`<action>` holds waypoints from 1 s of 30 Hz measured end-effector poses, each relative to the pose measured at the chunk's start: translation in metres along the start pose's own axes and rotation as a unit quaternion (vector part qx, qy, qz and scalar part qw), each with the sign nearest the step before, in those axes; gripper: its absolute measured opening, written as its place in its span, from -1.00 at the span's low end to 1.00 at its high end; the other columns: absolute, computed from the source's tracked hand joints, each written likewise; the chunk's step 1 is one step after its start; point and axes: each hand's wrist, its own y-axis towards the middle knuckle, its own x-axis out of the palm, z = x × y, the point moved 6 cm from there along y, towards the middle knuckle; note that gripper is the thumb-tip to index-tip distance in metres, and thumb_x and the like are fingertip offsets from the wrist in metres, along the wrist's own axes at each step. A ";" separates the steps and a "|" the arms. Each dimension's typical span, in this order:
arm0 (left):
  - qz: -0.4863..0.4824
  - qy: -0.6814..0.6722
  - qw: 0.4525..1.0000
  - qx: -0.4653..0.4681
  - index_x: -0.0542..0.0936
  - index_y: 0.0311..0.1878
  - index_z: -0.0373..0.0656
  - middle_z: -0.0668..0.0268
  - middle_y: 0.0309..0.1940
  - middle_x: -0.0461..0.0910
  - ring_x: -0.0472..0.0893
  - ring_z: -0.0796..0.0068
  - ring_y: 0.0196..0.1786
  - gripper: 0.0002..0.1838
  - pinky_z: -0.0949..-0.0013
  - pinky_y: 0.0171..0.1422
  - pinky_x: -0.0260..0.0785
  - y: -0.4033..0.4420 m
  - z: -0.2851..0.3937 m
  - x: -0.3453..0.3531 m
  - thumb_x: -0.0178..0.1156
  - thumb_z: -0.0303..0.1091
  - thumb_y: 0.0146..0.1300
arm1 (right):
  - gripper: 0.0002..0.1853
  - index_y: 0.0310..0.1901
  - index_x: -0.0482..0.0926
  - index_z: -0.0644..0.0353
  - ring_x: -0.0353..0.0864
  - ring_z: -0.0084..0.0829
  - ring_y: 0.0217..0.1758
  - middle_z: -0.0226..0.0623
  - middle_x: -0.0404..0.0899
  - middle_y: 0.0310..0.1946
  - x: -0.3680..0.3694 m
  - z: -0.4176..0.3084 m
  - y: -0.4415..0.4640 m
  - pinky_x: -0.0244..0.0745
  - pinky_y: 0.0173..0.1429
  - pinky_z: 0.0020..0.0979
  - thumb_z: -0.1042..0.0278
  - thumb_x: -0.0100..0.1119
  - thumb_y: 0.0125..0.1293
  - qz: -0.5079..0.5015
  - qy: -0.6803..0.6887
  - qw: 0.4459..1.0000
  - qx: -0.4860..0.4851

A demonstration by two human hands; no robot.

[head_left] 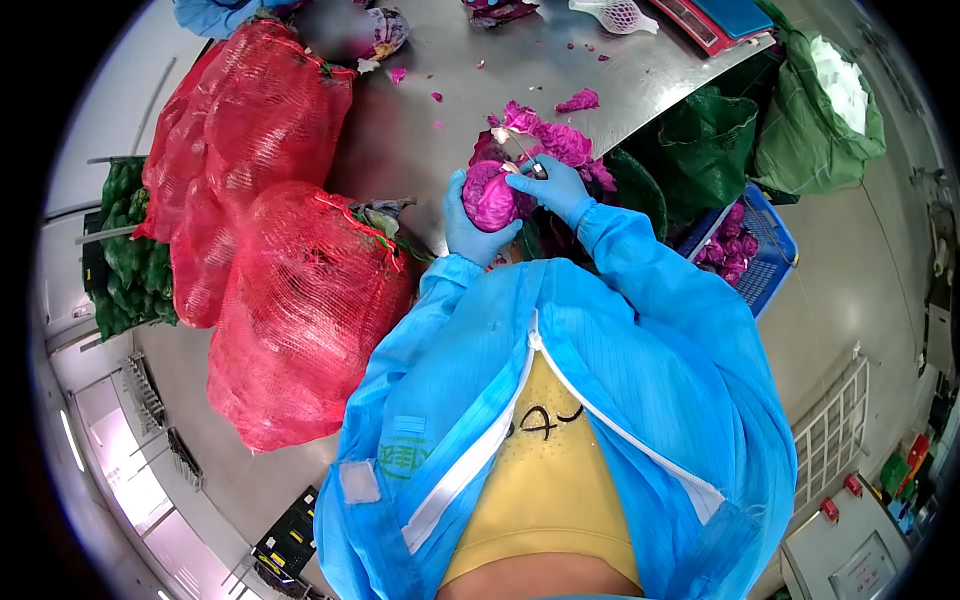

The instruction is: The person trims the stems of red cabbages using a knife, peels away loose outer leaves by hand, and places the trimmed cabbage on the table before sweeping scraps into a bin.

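Observation:
My left hand (pixel 468 234), in a blue glove, is wrapped around the left and lower side of a round red cabbage (pixel 488 200) near the table's front edge. In my gloved right hand (pixel 562 190) is a small knife (pixel 538 170), its thin blade angled up and left over the cabbage's far side. The thumb of that hand lies against the cabbage. Loose purple cabbage leaves (pixel 562 142) are heaped just beyond my hands. Whether the blade touches the cabbage, I cannot tell.
Red mesh sacks (pixel 310 310) crowd the left side. Leaf scraps (pixel 398 75) dot the metal table (pixel 450 130). On the right stand green bags (pixel 712 135) and a blue crate (pixel 770 250) of red cabbages. A scale (pixel 695 25) and a white foam net (pixel 615 14) lie at the back.

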 end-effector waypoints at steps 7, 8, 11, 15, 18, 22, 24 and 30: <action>0.003 0.038 0.999 0.023 0.11 0.38 -0.25 0.01 0.21 0.25 0.34 0.08 0.24 0.21 0.15 0.35 0.21 -0.001 -0.006 0.001 0.59 -0.15 -0.38 | -0.39 -0.21 0.54 0.23 0.63 -0.34 -0.31 -0.20 0.60 -0.35 0.001 -0.001 0.013 0.50 -0.13 -0.30 -0.19 0.41 -0.05 -0.032 -0.058 0.998 -0.002; 0.003 0.037 0.999 0.022 0.11 0.38 -0.25 0.01 0.21 0.25 0.34 0.08 0.24 0.21 0.15 0.35 0.21 -0.001 -0.007 0.002 0.59 -0.15 -0.38 | -0.40 -0.21 0.53 0.24 0.64 -0.32 -0.34 -0.19 0.61 -0.35 0.001 -0.005 0.011 0.52 -0.15 -0.28 -0.17 0.40 -0.05 -0.058 -0.049 0.997 0.022; 0.004 0.063 0.997 0.045 0.11 0.38 -0.24 0.00 0.20 0.25 0.35 0.07 0.23 0.20 0.14 0.34 0.22 -0.001 -0.005 0.002 0.59 -0.15 -0.38 | -0.43 -0.18 0.55 0.22 0.66 -0.22 -0.35 -0.13 0.63 -0.33 -0.003 -0.013 0.011 0.54 -0.16 -0.22 -0.14 0.35 -0.03 -0.073 -0.092 0.993 0.017; -0.007 0.091 0.995 0.029 0.11 0.38 -0.23 0.00 0.19 0.26 0.36 0.06 0.22 0.20 0.14 0.33 0.22 0.001 0.002 0.002 0.58 -0.16 -0.38 | -0.60 -0.30 0.55 0.19 0.64 -0.19 -0.39 -0.13 0.60 -0.41 -0.001 -0.044 0.005 0.53 -0.26 -0.19 0.00 0.30 0.03 -0.010 -0.274 0.953 -0.128; -0.007 0.072 0.997 0.022 0.10 0.38 -0.23 0.01 0.20 0.26 0.36 0.07 0.22 0.20 0.15 0.34 0.22 0.003 0.000 0.003 0.58 -0.17 -0.38 | -0.70 -0.26 0.60 0.13 0.63 -0.03 -0.30 -0.04 0.62 -0.41 0.004 -0.065 -0.004 0.55 -0.17 -0.11 0.13 0.15 0.05 0.016 -0.409 0.904 -0.121; 0.024 -0.022 0.999 0.008 0.11 0.37 -0.22 0.03 0.26 0.22 0.33 0.10 0.28 0.19 0.18 0.37 0.20 -0.004 -0.012 -0.004 0.58 -0.17 -0.38 | -0.59 -0.09 0.56 0.12 0.64 -0.05 -0.19 -0.08 0.63 -0.26 -0.024 -0.011 0.026 0.53 -0.09 -0.11 0.03 0.20 0.10 0.042 -0.178 0.983 -0.010; 0.019 -0.015 1.000 -0.002 0.10 0.37 -0.22 0.04 0.25 0.23 0.33 0.12 0.27 0.19 0.19 0.37 0.21 -0.003 -0.018 -0.005 0.59 -0.16 -0.38 | -0.56 -0.09 0.56 0.13 0.63 -0.05 -0.18 -0.07 0.63 -0.26 -0.030 -0.012 0.013 0.53 -0.09 -0.12 0.00 0.24 0.10 0.050 -0.191 0.980 -0.030; 0.010 -0.033 0.999 -0.009 0.09 0.38 -0.24 0.05 0.23 0.26 0.35 0.15 0.26 0.21 0.20 0.36 0.22 0.004 -0.024 -0.003 0.60 -0.16 -0.38 | -0.48 -0.07 0.60 0.16 0.60 -0.38 -0.23 -0.23 0.62 -0.31 -0.009 -0.012 0.011 0.50 -0.02 -0.40 -0.01 0.43 -0.01 -0.024 -0.111 0.989 -0.098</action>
